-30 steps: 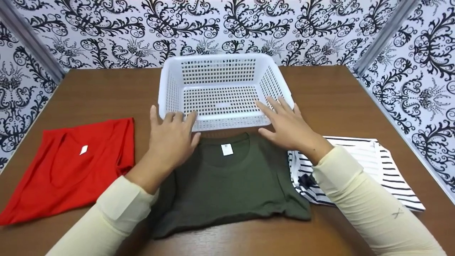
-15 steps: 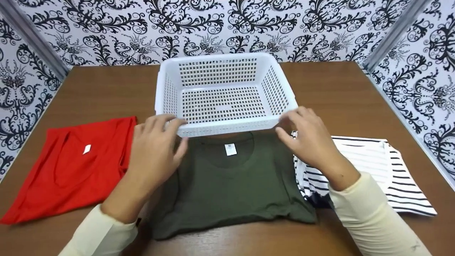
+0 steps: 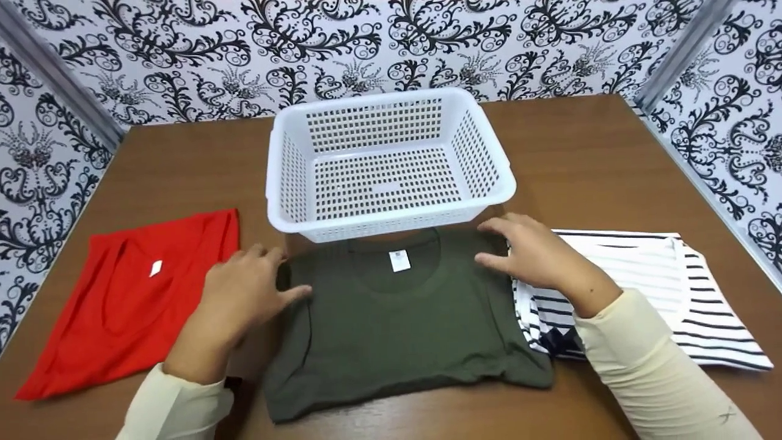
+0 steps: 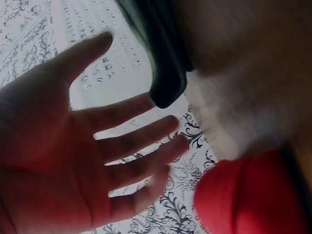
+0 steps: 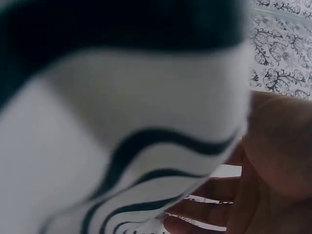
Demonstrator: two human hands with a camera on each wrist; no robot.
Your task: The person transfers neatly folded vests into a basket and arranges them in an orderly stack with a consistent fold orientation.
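A dark green T-shirt [image 3: 403, 330] with a white neck label lies flat in front of me, its collar towards the white basket [image 3: 391, 223]. My left hand [image 3: 241, 296] is at the shirt's left shoulder, thumb spread over its edge. In the left wrist view, the left hand [image 4: 97, 156] has its fingers apart, and a fold of green cloth [image 4: 168, 73] lies just beyond the fingertips. My right hand [image 3: 534, 253] hovers by the right shoulder, thumb and fingers parted. Striped cloth [image 5: 161, 102] covers most of the right wrist view, partly hiding the right hand [image 5: 268, 156].
A red top [image 3: 153, 299] lies folded at the left. A white striped shirt [image 3: 647, 293] lies at the right, partly under my right arm. The basket, with nothing inside, stands behind the green T-shirt on the brown table [image 3: 189, 165], before a patterned wall [image 3: 366, 43].
Both hands have moved off the basket's front rim, back and apart to the green T-shirt's shoulders. The basket sits slightly nearer the collar. The head view has turned a little.
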